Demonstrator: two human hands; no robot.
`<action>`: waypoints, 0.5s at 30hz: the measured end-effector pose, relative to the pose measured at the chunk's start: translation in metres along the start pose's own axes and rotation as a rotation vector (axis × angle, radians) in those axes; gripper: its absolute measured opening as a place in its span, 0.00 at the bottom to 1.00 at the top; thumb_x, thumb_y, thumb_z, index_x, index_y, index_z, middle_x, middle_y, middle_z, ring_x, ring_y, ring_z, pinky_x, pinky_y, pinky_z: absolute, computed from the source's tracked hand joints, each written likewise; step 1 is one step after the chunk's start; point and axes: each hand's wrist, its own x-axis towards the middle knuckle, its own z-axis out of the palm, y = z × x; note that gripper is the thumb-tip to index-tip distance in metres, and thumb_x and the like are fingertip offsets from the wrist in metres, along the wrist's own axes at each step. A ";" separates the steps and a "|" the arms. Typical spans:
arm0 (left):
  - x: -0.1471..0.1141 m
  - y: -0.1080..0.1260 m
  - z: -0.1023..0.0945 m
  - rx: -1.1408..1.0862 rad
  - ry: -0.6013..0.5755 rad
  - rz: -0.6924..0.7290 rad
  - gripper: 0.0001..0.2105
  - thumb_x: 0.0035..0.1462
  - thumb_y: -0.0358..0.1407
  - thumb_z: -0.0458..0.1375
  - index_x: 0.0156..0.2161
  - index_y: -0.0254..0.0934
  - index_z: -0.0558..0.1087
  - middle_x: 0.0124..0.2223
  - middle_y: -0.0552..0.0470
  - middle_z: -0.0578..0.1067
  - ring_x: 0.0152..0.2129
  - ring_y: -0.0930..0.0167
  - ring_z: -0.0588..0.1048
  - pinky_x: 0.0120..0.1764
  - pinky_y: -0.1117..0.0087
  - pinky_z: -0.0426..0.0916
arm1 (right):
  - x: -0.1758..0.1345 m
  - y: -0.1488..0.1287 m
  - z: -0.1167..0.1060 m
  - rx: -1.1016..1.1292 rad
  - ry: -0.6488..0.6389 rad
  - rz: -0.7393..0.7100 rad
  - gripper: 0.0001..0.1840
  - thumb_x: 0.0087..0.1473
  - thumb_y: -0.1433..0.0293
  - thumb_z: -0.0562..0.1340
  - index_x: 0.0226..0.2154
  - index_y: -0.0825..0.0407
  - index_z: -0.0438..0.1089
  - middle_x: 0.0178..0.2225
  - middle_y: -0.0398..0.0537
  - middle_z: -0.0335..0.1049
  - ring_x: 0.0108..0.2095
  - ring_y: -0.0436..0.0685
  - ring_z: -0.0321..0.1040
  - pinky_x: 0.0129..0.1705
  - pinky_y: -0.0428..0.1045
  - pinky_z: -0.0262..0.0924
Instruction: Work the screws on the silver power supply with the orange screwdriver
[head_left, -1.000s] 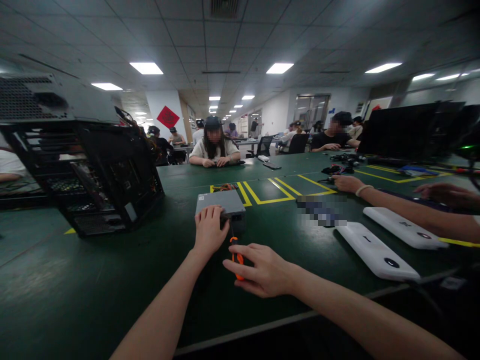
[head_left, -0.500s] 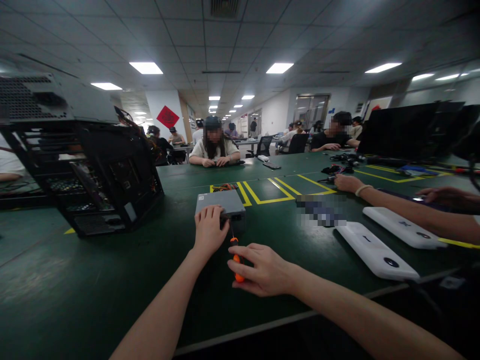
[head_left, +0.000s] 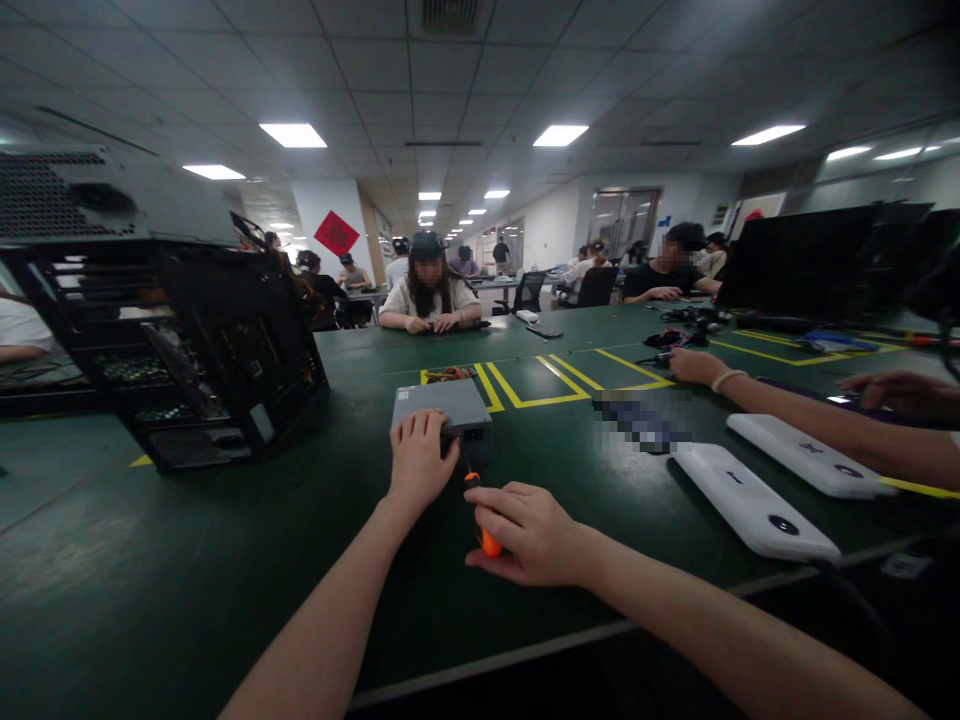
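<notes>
Surface: green bench (head_left: pixel 187 560), marked with yellow tape lines (head_left: pixel 551 402) beyond and to the right of your fingers. Room: a large office under a tiled ceiling (head_left: pixel 480 80) with lit panels; people sit at other tables farther off, and one person (head_left: pixel 427 300) sits across the bench, ahead of your fingers.

Counts. Grey metal box, one under hand (head_left: pixel 469 403): on the bench, beneath your left hand (head_left: pixel 418 455). Those fingers lie over its top, thumb at the near side; cannot tell whether they clamp or only press. Screwdriver, one (head_left: pixel 490 541): your right hand (head_left: pixel 532 530) has its fingers closed on the orange-and-black handle, shaft running toward the box's near side; tip contact unclear. Wire bundle, one (head_left: pixel 452 374): just behind the box, beyond the left fingers. Black open computer case, one (head_left: pixel 202 330): well left of your fingers, a grey perforated unit (head_left: pixel 56 200) on top. White slabs, two (head_left: pixel 750 500): right of your right fingers, side by side near a co-worker's arm (head_left: pixel 802 410).
</notes>
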 end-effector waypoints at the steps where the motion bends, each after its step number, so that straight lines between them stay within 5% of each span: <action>1: 0.000 0.000 0.000 -0.001 0.002 0.003 0.13 0.50 0.36 0.54 0.43 0.39 0.66 0.46 0.47 0.69 0.45 0.62 0.64 0.46 0.60 0.56 | -0.001 0.000 0.001 0.005 0.019 0.027 0.16 0.53 0.59 0.57 0.34 0.57 0.62 0.40 0.58 0.69 0.31 0.54 0.68 0.30 0.48 0.63; 8: 0.000 0.000 0.000 -0.004 0.002 -0.004 0.13 0.51 0.36 0.53 0.43 0.39 0.66 0.47 0.47 0.69 0.45 0.63 0.64 0.47 0.60 0.55 | 0.003 -0.003 -0.004 -0.007 -0.092 -0.037 0.18 0.56 0.62 0.54 0.45 0.56 0.60 0.43 0.61 0.67 0.41 0.57 0.67 0.34 0.49 0.64; 15: 0.000 0.001 -0.001 -0.006 -0.006 -0.010 0.12 0.51 0.36 0.53 0.43 0.40 0.66 0.47 0.46 0.70 0.45 0.62 0.64 0.47 0.59 0.55 | -0.002 0.001 0.000 0.047 0.053 0.080 0.17 0.54 0.57 0.55 0.37 0.56 0.59 0.40 0.59 0.70 0.35 0.55 0.70 0.32 0.48 0.64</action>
